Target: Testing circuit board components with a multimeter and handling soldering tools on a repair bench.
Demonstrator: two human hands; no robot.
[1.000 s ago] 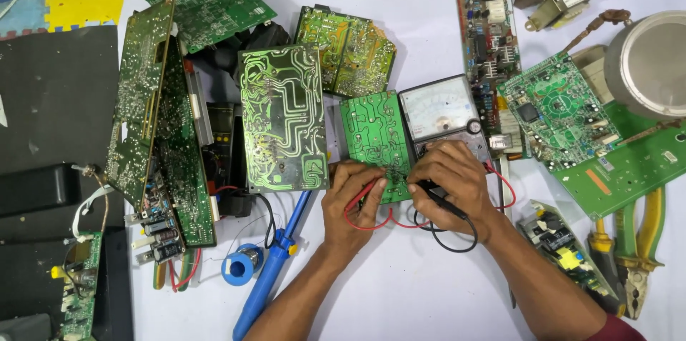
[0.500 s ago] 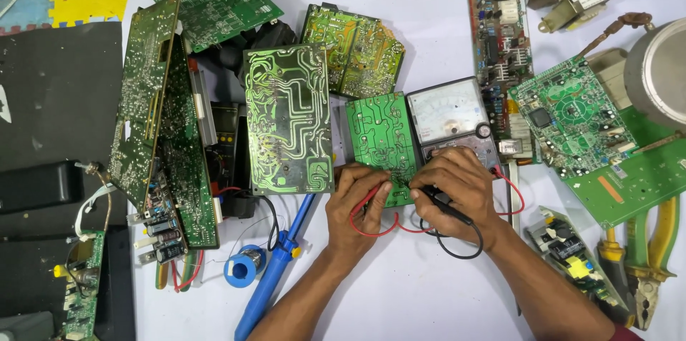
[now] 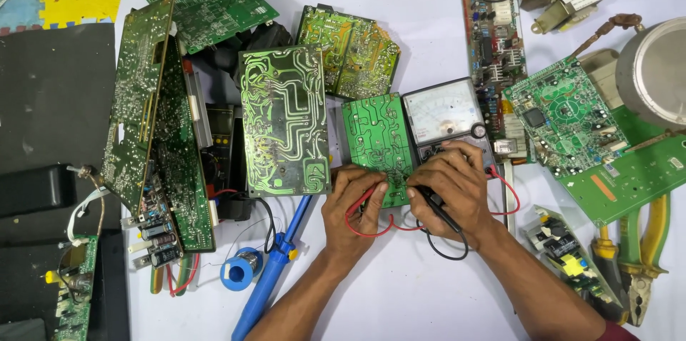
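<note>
small green circuit board (image 3: 377,144): light, stiff, likely fragile; best gripped by edges | left hand (image 3: 354,205): pinching red probe (image 3: 382,187) | right hand (image 3: 450,187): pinching black probe (image 3: 436,207)

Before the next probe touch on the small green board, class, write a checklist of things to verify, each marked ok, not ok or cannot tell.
1. Small green board lies flat, solder side up: ok.
2. Left hand has the red probe lead at the board's lower edge: ok.
3. Right hand has a grip on the black probe: ok.
4. Analog meter dial in view: ok.
5. Probe tips on the correct pads: cannot tell.
6. Blue soldering iron apart from both hands: ok.
</note>
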